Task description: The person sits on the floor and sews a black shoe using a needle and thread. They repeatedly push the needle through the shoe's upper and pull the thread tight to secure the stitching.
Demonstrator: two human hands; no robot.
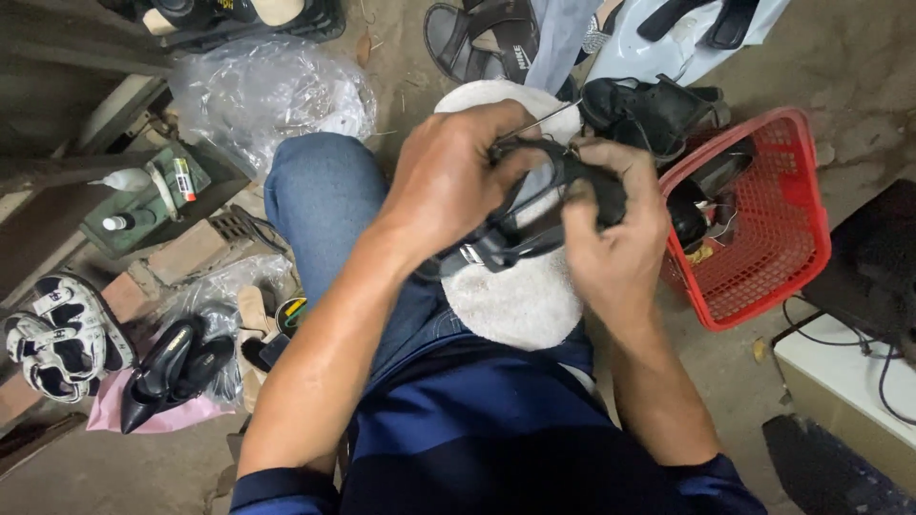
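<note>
- Left hand [456,176] closed around the top of a black strappy sandal [534,205], fingers wrapped over the straps; pins it steady on the lap.
- Right hand [611,234] clamped on the sandal's other end, thumb pressed on top, fingers curled under; looks like it braces the shoe against the left hand's pull.
- Thin metal needle [549,118] sticks up and out from between the left fingers, angled away from the body; likely a stitching tool, exact grip on it hidden.
- Sandal sits between both hands, over the right thigh, resting on a white cloth pad [515,296]; pad looks soft, fuzzy, rounded, probably there to shield the jeans [324,205] and give a work surface.
- Sandal: black, smooth straps, small metal buckle at lower left.
- Red plastic basket [773,229] just right of the knee, mesh walls, dark shoes inside; within easy reach.
- Black pointed heels [167,367] on pink sheet at left floor, glossy.
- Crumpled clear plastic bag [267,95] ahead-left, well apart from the hands.
- Floor rough concrete.
</note>
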